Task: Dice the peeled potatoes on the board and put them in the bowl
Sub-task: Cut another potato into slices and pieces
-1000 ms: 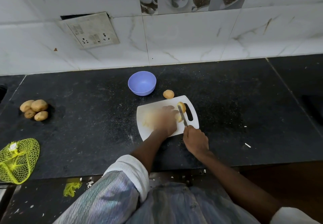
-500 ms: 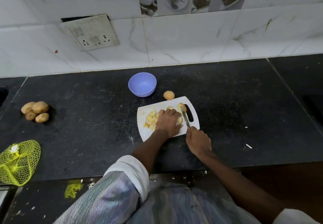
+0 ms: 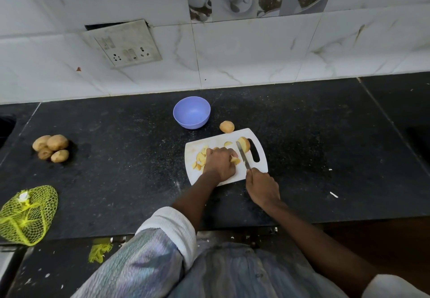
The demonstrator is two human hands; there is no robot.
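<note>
head view: my left hand [image 3: 220, 163] sits curled over a potato piece [image 3: 234, 159] on the white cutting board [image 3: 260, 166], fingers bent round it to pin it so it cannot roll under the blade. my right hand [image 3: 262, 187] is wrapped tight round the handle of the knife [image 3: 242, 155], blade pointing away from me and lying just beside my left knuckles, so i judge each cut falls close to the holding fingers. cut pieces [image 3: 200, 159] lie heaped on the left part of the board, pushed clear of the cutting spot. a potato half [image 3: 243, 143] waits at the far right of the board by its handle slot, within reach for the next round. another whole potato [image 3: 226, 126] rests on the black counter [image 3: 116, 181], touching or just off the board's far edge. the purple bowl [image 3: 192, 115] stands beyond the board, near enough to scoop into, and looks bare inside, so i judge the dicing is partway and no transfer is done. four unpeeled potatoes [image 3: 51, 147] sit well apart at the left, a yellow net bag [image 3: 25, 215] nearer me
</note>
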